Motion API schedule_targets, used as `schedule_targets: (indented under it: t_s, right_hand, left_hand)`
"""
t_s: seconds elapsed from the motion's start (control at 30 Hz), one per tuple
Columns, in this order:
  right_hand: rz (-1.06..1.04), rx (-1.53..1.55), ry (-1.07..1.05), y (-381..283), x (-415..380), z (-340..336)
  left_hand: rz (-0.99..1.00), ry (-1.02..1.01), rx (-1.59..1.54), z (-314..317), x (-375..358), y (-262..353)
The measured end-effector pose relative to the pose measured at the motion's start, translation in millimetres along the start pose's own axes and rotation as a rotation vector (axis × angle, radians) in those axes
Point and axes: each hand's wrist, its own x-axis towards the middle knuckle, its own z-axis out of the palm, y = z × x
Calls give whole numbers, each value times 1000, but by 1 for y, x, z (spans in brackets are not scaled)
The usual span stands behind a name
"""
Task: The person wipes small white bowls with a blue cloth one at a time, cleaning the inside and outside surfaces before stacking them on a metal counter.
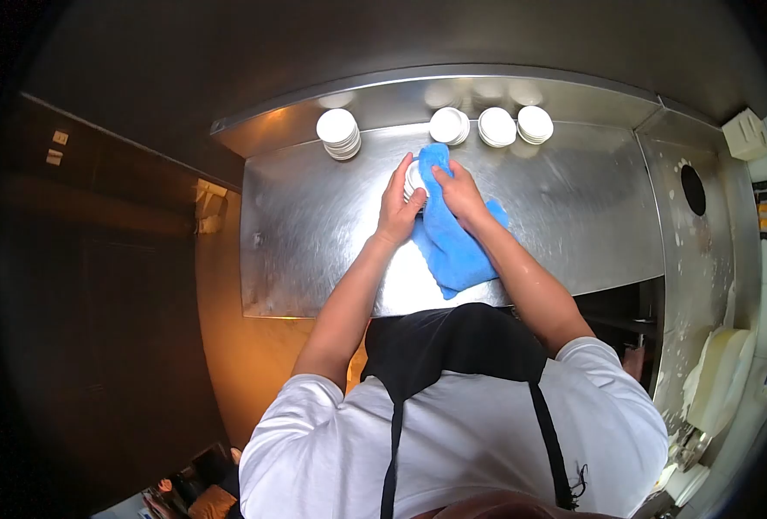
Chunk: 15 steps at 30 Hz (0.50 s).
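Note:
Over the steel counter, my left hand [400, 205] is wrapped round the left side of a small stack of white dishes [412, 182]. My right hand [458, 189] grips a blue cloth [457, 253], which covers the right side of that stack and drapes down toward the counter's front edge. The cloth hides part of the dishes, so how many there are cannot be made out. Beyond my hands, near the back ledge, stand more white stacks: one at the left [337, 129] and several to the right, the nearest [447, 126] just behind the cloth.
The steel counter [305, 216] has a raised back ledge. At the right is a wet steel surface [690, 259] with a dark oval opening [693, 190]. Beyond it lie a white box [745, 135] and a pale rectangular block [720, 381]. Dark shelving shows below the counter's right front.

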Motion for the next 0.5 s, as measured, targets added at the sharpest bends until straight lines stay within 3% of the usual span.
schedule_targets:
  t_s: [0.07, 0.2, 0.27, 0.37, 0.5]
  right_hand:
    - [-79, -161, 116, 2, -12, 13]
    - [-203, -57, -36, -23, -33, 22]
    - [-377, -91, -11, -28, -33, 24]
    - [-404, -364, -6, -50, -38, 27]
    - [-380, -499, -9, -52, -36, 26]
  left_hand:
    - [13, 125, -52, 2, -5, 1]
    - [-204, 210, -422, -8, -5, -1]
    - [-269, 97, -488, -14, -4, 18]
    - [-405, -64, -506, -29, -3, 22]
    - [-635, -180, -569, -47, -3, 36]
